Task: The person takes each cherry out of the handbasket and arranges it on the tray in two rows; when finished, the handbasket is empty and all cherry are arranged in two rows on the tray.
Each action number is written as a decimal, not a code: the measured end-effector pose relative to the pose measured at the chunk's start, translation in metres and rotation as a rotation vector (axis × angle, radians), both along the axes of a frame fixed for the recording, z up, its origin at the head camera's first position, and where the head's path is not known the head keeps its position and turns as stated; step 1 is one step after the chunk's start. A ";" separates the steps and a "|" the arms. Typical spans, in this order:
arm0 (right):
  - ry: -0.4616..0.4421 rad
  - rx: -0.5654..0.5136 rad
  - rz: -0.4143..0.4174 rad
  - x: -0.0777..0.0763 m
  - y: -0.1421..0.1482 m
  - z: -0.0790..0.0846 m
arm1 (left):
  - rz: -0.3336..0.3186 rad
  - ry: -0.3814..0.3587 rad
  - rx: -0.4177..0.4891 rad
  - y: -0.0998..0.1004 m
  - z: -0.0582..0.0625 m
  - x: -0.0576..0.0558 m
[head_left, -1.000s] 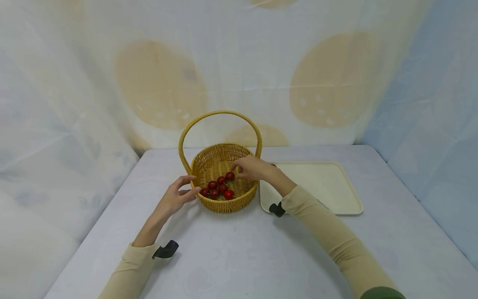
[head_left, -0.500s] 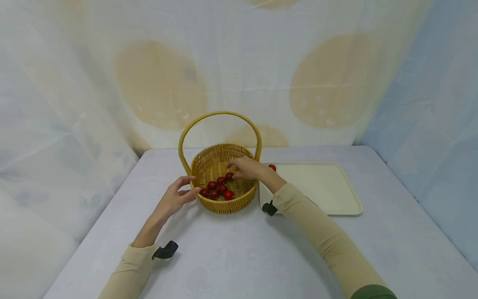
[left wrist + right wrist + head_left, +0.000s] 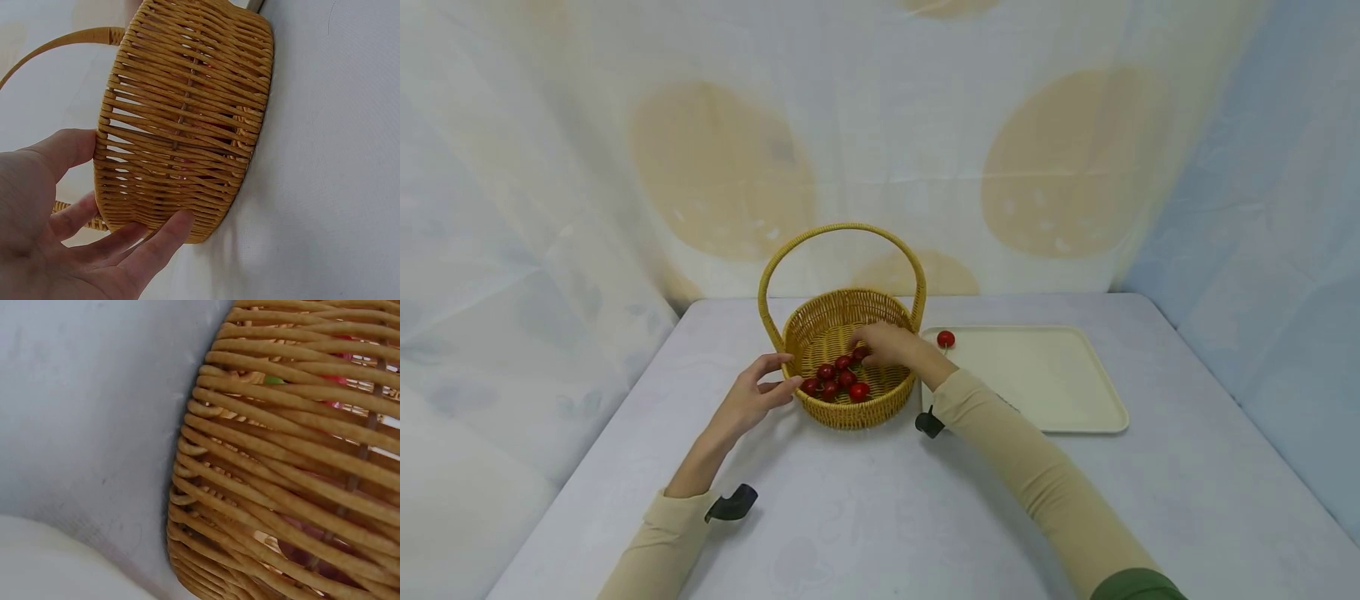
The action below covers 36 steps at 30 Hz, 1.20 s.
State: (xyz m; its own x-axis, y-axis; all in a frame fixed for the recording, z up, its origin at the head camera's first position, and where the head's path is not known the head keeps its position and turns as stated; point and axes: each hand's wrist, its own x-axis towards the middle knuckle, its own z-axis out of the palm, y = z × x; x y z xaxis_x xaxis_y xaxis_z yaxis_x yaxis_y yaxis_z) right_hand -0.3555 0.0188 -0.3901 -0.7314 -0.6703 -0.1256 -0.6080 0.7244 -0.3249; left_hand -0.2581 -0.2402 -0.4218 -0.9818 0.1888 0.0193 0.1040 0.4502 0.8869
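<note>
Basket [image 3: 850, 417]: A golden woven basket stands upright near the far side of the table [image 3: 865, 533], its tall handle [image 3: 850, 225] arched overhead.

Cherries [image 3: 847, 378]: Seven red ones lie inside the basket, most of them bunched at the front and left, with one at the right hand [image 3: 891, 346].

Right hand: It reaches down over the basket's right side, thumb and fingers slightly parted about the rearmost cherry [image 3: 860, 354] of the bunch. Whether they pinch it cannot be told; the right wrist view shows mostly woven wall.

Left hand [image 3: 756, 392]: Fingers and thumb spread apart, it touches the basket's left side at the rim. The left wrist view shows a fingertip lying against the outer wall; the fingers rest there rather than wrap around it.

Tray [image 3: 1045, 375]: A cream rectangular tray with rounded corners lies just beside the basket, on the person's right, partly covered by the right forearm.

Lone cherry [image 3: 946, 338]: It lies at the tray's far left corner, its pale stem pointing toward the person.

Sleeves [image 3: 1037, 483]: Both are beige; a black fitting [image 3: 735, 502] juts from the left cuff, another [image 3: 929, 423] from the right.

Backdrop [image 3: 880, 125]: Pale cloth with large tan rounds [image 3: 722, 167] hangs behind the table.
</note>
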 end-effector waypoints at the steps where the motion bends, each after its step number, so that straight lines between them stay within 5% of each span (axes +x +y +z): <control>1: 0.000 0.003 -0.003 0.000 0.000 0.000 | -0.003 0.003 -0.001 0.000 0.000 0.000; 18: 0.039 0.007 -0.023 0.000 0.005 0.003 | -0.011 -0.006 0.012 0.001 0.004 0.005; 36: 0.093 -0.024 0.011 0.002 0.012 0.028 | -0.004 0.013 -0.009 0.000 0.000 0.000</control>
